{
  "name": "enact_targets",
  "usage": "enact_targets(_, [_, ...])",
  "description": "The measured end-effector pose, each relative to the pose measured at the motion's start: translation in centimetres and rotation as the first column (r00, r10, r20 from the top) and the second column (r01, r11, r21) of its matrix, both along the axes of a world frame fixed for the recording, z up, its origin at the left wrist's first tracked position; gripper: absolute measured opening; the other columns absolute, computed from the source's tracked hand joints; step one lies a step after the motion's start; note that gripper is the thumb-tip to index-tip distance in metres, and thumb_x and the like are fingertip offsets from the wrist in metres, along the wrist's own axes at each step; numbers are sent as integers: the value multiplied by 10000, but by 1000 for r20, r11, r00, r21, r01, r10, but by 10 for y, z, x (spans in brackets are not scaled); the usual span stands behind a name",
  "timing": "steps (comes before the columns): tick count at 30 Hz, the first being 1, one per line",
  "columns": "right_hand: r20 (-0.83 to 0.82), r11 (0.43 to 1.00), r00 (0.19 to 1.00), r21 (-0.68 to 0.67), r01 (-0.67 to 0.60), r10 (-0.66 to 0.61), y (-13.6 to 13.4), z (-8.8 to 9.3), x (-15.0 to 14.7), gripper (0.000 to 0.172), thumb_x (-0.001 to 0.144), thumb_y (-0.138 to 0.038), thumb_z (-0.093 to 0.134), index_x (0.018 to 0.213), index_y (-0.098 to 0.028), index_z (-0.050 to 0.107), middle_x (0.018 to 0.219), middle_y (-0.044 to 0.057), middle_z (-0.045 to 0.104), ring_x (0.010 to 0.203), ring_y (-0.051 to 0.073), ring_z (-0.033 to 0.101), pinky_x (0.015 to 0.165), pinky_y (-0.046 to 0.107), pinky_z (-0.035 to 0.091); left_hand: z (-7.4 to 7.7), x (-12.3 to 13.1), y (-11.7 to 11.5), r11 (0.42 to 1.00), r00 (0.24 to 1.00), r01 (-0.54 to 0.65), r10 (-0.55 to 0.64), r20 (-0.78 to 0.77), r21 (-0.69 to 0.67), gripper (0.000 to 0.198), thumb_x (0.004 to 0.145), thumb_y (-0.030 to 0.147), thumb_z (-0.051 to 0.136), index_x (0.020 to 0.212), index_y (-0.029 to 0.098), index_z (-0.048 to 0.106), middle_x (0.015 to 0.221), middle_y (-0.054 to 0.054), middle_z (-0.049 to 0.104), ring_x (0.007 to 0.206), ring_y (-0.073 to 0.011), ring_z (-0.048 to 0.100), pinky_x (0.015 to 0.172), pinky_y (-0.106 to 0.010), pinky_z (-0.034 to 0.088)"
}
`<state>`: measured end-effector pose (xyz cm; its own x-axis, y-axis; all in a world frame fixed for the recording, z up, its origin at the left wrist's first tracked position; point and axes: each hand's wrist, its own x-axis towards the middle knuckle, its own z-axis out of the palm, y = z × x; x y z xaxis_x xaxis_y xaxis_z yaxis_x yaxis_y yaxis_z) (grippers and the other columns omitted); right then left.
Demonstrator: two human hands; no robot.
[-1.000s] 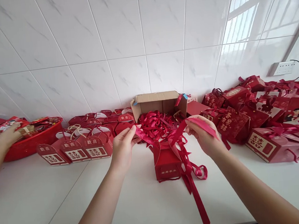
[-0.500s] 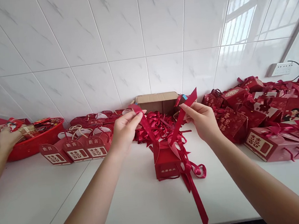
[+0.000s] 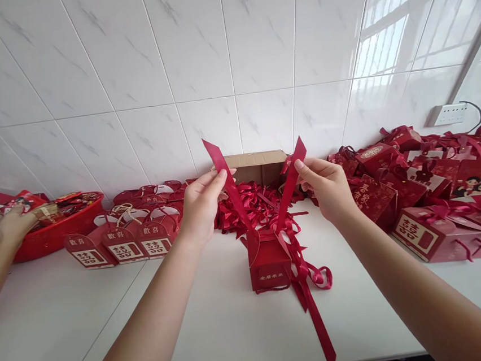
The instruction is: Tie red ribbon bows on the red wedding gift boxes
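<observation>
Red satin ribbon [image 3: 234, 196] stands in a V from the red gift box [image 3: 269, 261] on the desk [image 3: 221, 330]; left hand [image 3: 203, 207] and right hand [image 3: 330, 187], almost closed, each pinch one tail, about equally near, the box below and between them.

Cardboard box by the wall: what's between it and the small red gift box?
Head view: a tangled heap of red satin ribbon lies between the cardboard box and gift box.
</observation>
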<state>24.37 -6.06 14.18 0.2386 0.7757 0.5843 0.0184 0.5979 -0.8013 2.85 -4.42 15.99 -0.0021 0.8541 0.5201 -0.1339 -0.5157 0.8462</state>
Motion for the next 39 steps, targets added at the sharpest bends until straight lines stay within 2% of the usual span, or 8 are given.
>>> enact_targets(13, [0,998,999,40,-52,52,-3,6,0,222,770,-403,681,717,-187,682,558,-29,495,486,71,368,448,237,263,-3,4,-4,999,998,34,-33,-44,7,246,724,387,721,862,186,749,799,-37,712,732,-164,611,648,-268,464])
enact_targets(17, [8,997,998,44,-59,59,-2,6,2,238,765,-424,676,709,-193,664,601,-21,544,501,82,437,454,236,331,-2,5,-5,999,999,37,-37,-22,15,256,717,399,724,858,187,747,818,-42,718,780,-182,628,695,-284,475])
enact_targets(21, [-16,987,987,15,-161,161,1,8,0,248,770,-436,661,764,-189,638,711,10,635,614,121,585,570,262,478,1,7,-5,997,996,79,-78,-41,25,275,754,427,684,895,196,732,841,-46,712,789,-176,632,709,-286,490])
enact_targets(23, [-21,977,978,-31,-210,209,3,10,-4,250,765,-427,668,801,-186,612,684,6,638,577,120,600,564,270,496,3,9,-5,994,992,110,-108,-72,20,257,764,437,670,851,201,722,793,-35,691,744,-163,623,679,-275,488])
enact_targets(26, [89,970,969,-93,-223,231,3,16,-12,232,766,-383,670,851,-177,606,628,-10,625,465,86,539,469,231,438,5,13,-7,990,972,140,-134,-191,17,257,756,436,676,690,187,691,657,-16,619,664,-147,586,620,-250,462])
enact_targets(29, [252,959,926,-99,-265,281,0,20,-20,171,804,-315,612,854,-159,659,609,-18,598,449,61,466,438,210,371,6,18,-9,987,935,160,-162,-316,-33,245,731,417,702,672,181,684,608,0,592,572,-122,534,543,-236,416])
enact_targets(34, [273,857,818,-58,-512,507,-5,15,-25,188,793,-276,637,949,-184,684,804,8,656,712,123,595,656,261,496,7,20,-9,986,913,156,-168,-371,-62,224,698,393,729,705,172,693,586,10,579,524,-107,491,499,-227,378])
enact_targets(39, [326,887,836,-17,-461,441,2,8,-17,229,868,-379,554,936,-201,682,772,10,653,622,101,558,568,236,475,4,15,-5,959,877,218,-275,-394,-183,228,727,397,679,678,174,679,605,-18,593,528,-123,500,465,-226,366])
